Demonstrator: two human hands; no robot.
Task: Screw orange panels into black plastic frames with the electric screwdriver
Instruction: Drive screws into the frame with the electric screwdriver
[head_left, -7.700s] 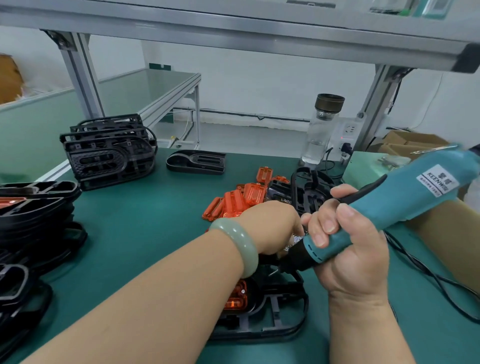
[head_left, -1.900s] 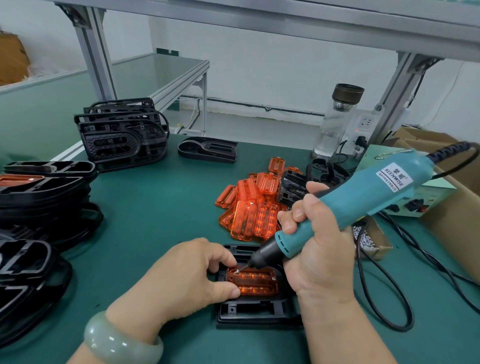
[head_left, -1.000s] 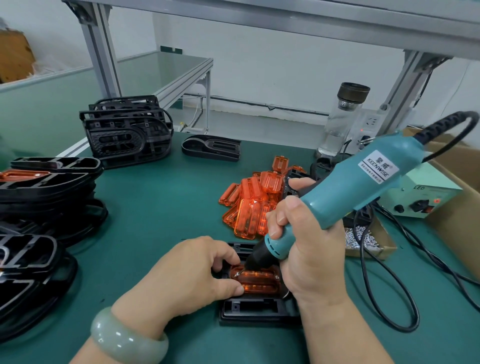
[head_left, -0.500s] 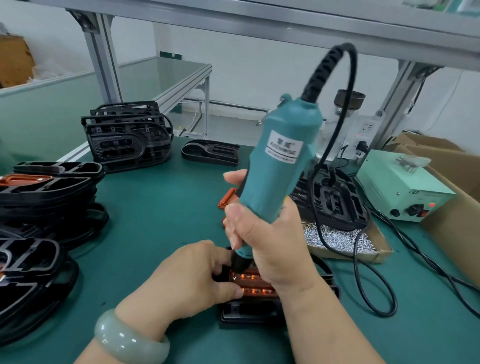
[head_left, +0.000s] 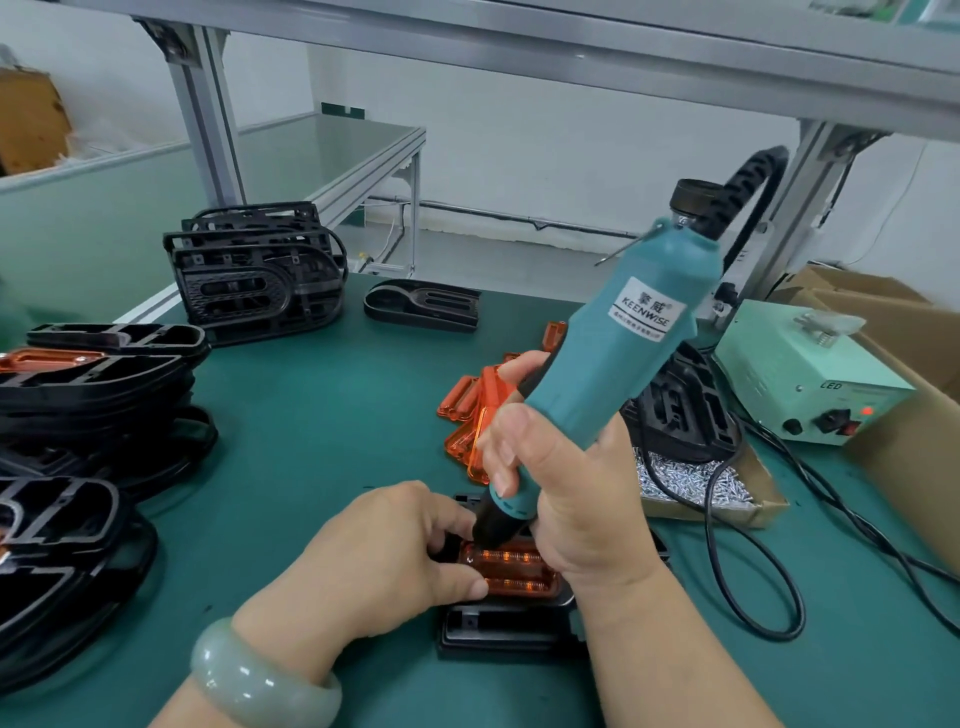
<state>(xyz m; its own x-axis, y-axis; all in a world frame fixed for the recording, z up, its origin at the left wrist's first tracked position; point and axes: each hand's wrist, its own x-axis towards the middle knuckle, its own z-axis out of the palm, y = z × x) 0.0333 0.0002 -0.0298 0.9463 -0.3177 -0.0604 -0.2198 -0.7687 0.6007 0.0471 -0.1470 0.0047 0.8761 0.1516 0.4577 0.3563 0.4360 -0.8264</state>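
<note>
Right hand (head_left: 566, 499) is wrapping all fingers tight round the lower barrel of the one electric screwdriver (head_left: 618, 358). The tool is leaning up and away to the right, and its black nose is coming down on the far-left corner of the one orange panel (head_left: 514, 571) that is sitting in the black frame (head_left: 498, 623). The bit tip is hiding behind the nose, so screw contact cannot be told.

Left hand (head_left: 384, 556) is clamping the left end of the black frame, fingers curling over its far edge and thumb pressing flat on the panel's left end. One pale green bangle (head_left: 260, 680) is riding on that wrist.

The black frame is lying flat on the green mat (head_left: 322, 415). Only its near edge and a bit of its right side are showing, the rest under the hands.

- Just behind the black frame: one heap of loose orange panels (head_left: 467, 415), about four showing, the rest hiding behind hand and tool – no exact count.
- Right of it: one cardboard tray of screws (head_left: 696, 483), with a black cord (head_left: 753, 571) looping across and beside it.
- Behind-right of it: one more dark frame piece (head_left: 680, 410) and one mint power box (head_left: 810, 374).
- Far behind it: one single frame (head_left: 423, 306) lying flat.
- Behind-left of it: one upright stack (head_left: 260, 275), layers too tangled to count.
- Left of it: two piles (head_left: 98, 374) and (head_left: 57, 545), both getting cut by the picture edge.
- One bottle (head_left: 691, 197) is mostly hiding behind the tool's cord.
</note>
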